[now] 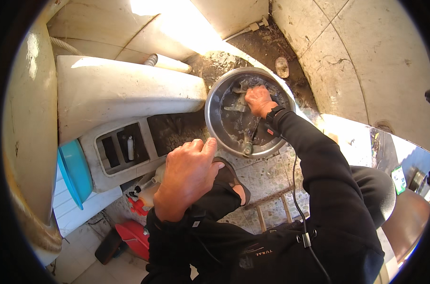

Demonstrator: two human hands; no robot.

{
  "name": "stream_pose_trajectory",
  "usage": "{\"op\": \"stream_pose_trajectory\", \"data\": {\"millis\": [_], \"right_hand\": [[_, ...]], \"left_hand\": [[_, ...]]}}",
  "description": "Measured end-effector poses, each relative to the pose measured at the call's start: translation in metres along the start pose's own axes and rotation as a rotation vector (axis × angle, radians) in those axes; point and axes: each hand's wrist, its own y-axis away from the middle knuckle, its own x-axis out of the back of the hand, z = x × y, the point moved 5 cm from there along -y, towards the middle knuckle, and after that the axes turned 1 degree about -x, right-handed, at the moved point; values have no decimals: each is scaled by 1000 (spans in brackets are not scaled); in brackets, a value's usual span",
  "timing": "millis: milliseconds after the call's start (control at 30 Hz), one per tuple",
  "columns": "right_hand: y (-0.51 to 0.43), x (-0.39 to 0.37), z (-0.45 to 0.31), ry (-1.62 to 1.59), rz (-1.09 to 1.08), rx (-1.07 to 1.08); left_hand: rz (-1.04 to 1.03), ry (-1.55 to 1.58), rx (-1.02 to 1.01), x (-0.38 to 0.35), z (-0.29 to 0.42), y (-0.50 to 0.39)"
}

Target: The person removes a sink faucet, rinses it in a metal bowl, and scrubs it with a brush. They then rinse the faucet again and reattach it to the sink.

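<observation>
In front of me stands a round stainless steel basin [215,122] of murky, foamy water. My right hand [260,101] reaches down into it, with fingertips hidden behind the knuckles. Against those fingers lies a pale fitting with arms [238,104], partly under water; whether I grip it cannot be made out. A dull metal fitting [248,147] leans at the basin's near rim. My left hand [188,174] hovers outside the basin at its near left, back upward, fingers loosely bent and thumb apart. Nothing shows in it.
A white ceramic pedestal [136,94] lies to the left of the basin. Below it are a turquoise basin [78,174], a red-trigger spray bottle [140,206] and a red plastic container [133,238]. A ladder-like frame [271,209] rests on the floor. A cable [296,191] hangs beside my right sleeve.
</observation>
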Motion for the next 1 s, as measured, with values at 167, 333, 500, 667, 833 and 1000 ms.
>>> {"op": "stream_pose_trajectory", "data": {"millis": [167,333,500,667,833,1000], "right_hand": [[8,-3,8,-97,-27,-29],[15,-2,12,-167,29,-102],[28,-3,20,-244,-99,-331],[34,-5,18,-322,-164,-382],[35,-1,22,-409,-192,-449],[45,16,19,-383,-244,-414]], "left_hand": [[-10,14,3,-1,-4,-2],[-11,15,-11,-2,-1,0],[-7,12,-7,-2,-1,6],[0,12,-19,-1,0,7],[12,-28,-23,1,2,8],[31,-50,-17,2,1,10]]}}
